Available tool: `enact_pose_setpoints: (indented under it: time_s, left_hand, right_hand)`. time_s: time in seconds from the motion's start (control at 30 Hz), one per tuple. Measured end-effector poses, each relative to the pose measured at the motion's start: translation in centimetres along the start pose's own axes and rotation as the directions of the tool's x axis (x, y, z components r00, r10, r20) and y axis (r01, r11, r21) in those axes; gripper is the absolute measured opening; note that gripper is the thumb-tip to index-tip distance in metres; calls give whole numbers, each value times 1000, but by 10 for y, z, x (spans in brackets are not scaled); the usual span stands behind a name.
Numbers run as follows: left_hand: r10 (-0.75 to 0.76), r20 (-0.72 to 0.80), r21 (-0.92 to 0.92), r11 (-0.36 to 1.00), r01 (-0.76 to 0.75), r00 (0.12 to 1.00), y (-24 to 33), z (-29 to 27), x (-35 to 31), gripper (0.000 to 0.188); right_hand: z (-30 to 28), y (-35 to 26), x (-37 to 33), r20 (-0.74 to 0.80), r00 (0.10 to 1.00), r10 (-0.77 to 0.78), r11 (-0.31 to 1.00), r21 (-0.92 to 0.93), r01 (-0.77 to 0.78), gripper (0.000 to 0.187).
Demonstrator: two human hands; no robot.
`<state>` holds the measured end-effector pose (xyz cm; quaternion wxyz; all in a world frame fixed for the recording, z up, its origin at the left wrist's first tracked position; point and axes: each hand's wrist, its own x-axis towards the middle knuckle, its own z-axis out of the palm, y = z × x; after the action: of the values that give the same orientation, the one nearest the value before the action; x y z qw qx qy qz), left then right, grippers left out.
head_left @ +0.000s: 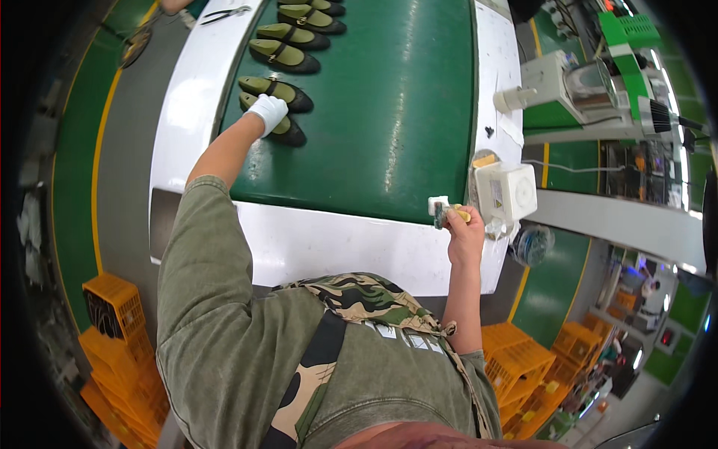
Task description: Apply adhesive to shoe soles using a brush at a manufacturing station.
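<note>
Dark flat shoes with green linings and straps lie in a row along the left side of the green conveyor belt (351, 112). My left hand (269, 114), in a white glove, reaches to the nearest shoe (288, 135), its fingers closed at the shoe's upper edge. Right beside it, a matching shoe (298, 100) lies just beyond my glove. My bare right hand (465, 233) is over the belt's near right corner. It pinches a small brush-like tool (440, 212) with a yellowish handle and a whitish and dark green head.
A white plastic container (507, 191) stands on the white right-hand edge, close to my right hand. Pliers (226, 13) lie on the far left ledge. A white machine (557, 90) stands at the right. Orange crates (116, 307) are stacked on the floor, left and right.
</note>
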<state>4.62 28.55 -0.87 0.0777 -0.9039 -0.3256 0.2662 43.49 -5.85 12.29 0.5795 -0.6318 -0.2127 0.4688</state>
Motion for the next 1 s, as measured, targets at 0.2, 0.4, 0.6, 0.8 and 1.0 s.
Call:
enact_pose_setpoints:
  time_s: [0.2, 0.4, 0.6, 0.8, 1.0]
  left_hand:
    - [-281, 93, -176, 940, 294, 955, -17, 12, -21, 34]
    - [-471, 329, -944, -170, 282, 819, -25, 13, -119, 44]
    - [-614, -188, -797, -360, -484, 767, 83, -31, -201, 64]
    - [-603, -550, -830, 321, -456, 577, 172, -121, -251, 89]
    - [-525, -631, -763, 551, -337, 571, 217, -187, -276, 96]
  right_hand:
    - [17, 6, 2, -155, 988, 11, 1000, -15, -13, 14]
    - [39, 19, 24, -6, 996, -84, 964, -255, 80, 17]
    - [95, 9, 42, 195, 979, -63, 978, -185, 100, 18]
    - [168, -43, -18, 619, 785, 29, 1000, -18, -23, 20]
    - [144, -44, -22, 667, 727, -159, 983, 36, 182, 19]
